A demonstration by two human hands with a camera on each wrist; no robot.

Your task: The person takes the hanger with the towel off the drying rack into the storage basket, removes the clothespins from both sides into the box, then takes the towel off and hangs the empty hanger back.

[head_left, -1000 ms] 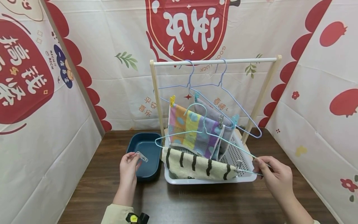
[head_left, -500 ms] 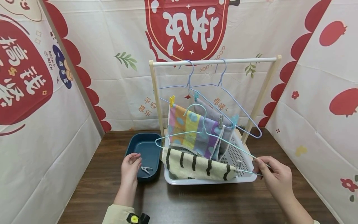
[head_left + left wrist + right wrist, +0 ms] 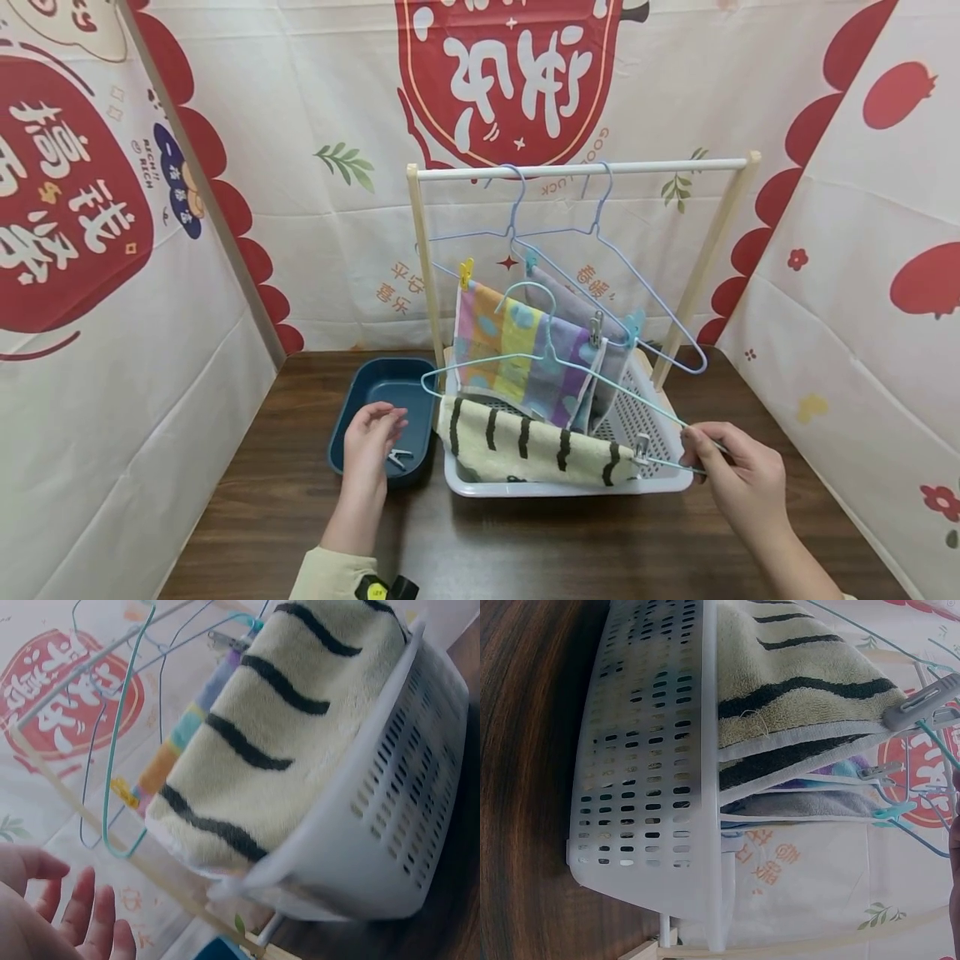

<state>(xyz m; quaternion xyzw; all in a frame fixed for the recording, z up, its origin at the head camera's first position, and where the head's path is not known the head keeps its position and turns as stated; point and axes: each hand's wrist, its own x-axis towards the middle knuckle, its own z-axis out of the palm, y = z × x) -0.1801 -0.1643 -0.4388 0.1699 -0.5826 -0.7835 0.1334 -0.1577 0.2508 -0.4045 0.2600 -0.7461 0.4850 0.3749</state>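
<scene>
My right hand (image 3: 738,467) pinches the right end of a mint-green hanger (image 3: 611,385). Over its lower bar is folded a cream towel (image 3: 525,442) with black stripes, and a grey clothespin (image 3: 642,448) clamps the towel's right end; the right wrist view also shows that clothespin (image 3: 922,703). My left hand (image 3: 369,442) hovers above a dark blue tray (image 3: 337,433) with loosely bent fingers and nothing in them. In the left wrist view the left hand (image 3: 64,911) is palm up, apart from the towel. A clothespin (image 3: 401,458) lies in the tray, partly behind the hand.
A white perforated basket (image 3: 570,490) sits under the towel. Behind it stands a rack (image 3: 585,170) with two blue hangers (image 3: 648,287). A colourful checked towel (image 3: 517,342) and a grey towel (image 3: 547,287) hang there by clips, including a yellow clothespin (image 3: 467,272).
My left hand has let go of the clothespin, which dropped into the tray, and then moved slightly right. The right hand keeps its hold on the hanger, almost still.
</scene>
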